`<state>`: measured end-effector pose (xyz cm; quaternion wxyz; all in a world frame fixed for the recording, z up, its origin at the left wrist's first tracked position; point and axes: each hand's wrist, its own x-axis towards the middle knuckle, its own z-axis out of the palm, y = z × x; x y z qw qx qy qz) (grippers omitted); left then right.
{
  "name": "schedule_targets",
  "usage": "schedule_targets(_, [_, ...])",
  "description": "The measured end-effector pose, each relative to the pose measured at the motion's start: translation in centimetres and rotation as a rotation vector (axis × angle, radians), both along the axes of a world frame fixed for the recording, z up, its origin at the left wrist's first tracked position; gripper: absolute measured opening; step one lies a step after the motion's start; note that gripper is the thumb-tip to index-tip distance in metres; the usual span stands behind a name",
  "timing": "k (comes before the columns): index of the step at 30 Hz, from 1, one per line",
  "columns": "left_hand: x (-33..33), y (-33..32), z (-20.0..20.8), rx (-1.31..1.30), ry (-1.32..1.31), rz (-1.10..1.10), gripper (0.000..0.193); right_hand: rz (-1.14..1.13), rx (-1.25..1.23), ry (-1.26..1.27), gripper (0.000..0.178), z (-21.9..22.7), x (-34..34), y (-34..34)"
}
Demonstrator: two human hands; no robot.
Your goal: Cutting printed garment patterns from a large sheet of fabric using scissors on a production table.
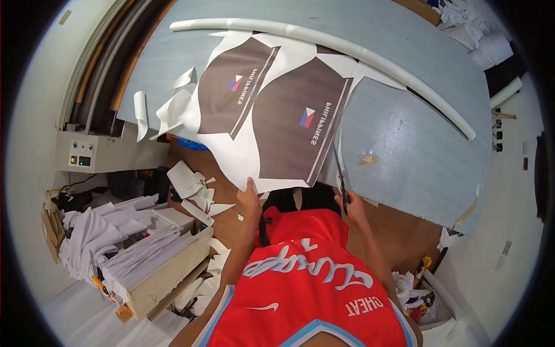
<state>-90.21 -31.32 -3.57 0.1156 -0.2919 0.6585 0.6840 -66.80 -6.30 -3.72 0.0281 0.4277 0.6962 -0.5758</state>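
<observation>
A large printed paper sheet (228, 153) spreads over the table, with two dark sleeve-shaped panels, each bearing a small flag and mirrored lettering. At its near left corner my left hand (248, 198) pinches the white margin. My right hand (350, 207) grips a pair of dark scissors (343, 182) by the handles. Their blades point away from me, along the right edge of the larger panel. The sheet's far side runs up to a long white paper roll (347, 50) that lies curved across the table. Whether the blades touch the paper, I cannot tell.
The blue-grey table (404, 144) has a worn patch near its middle. Curled paper scraps (176, 110) lie at its left side. A roller machine (104, 150) stands left, above a bench (173, 263) piled with white fabric (98, 237). More paper scraps (199, 191) litter the floor.
</observation>
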Motion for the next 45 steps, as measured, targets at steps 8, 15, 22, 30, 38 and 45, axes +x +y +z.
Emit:
schedule_targets(8, [3.4,-0.2,-1.9,0.369,-0.268,-0.337,0.037,0.171,-0.530,0.069,0.025,3.7,6.4,-4.5])
schedule_targets(15, [5.3,5.2,-4.5,0.315,-0.420,-0.226,0.026,0.426,-0.495,-0.145,0.033,6.1,6.3,1.1])
schedule_targets(22, [9.0,7.8,-5.9,0.345,-0.406,-0.320,0.022,0.705,-0.514,-0.285,0.035,2.5,3.0,5.4])
schedule_targets(30, [10.5,8.3,-4.3,0.376,-0.297,-0.212,0.019,0.749,-0.539,-0.216,0.039,0.4,2.5,5.8])
schedule_targets(38, [10.8,7.9,-4.6,0.409,-0.304,-0.214,0.021,0.635,-0.627,-0.064,0.026,1.6,-0.1,3.0])
schedule_targets(45, [10.5,8.0,-4.1,0.349,-0.300,-0.235,0.021,0.624,-0.589,0.013,0.026,-1.8,-0.3,1.5])
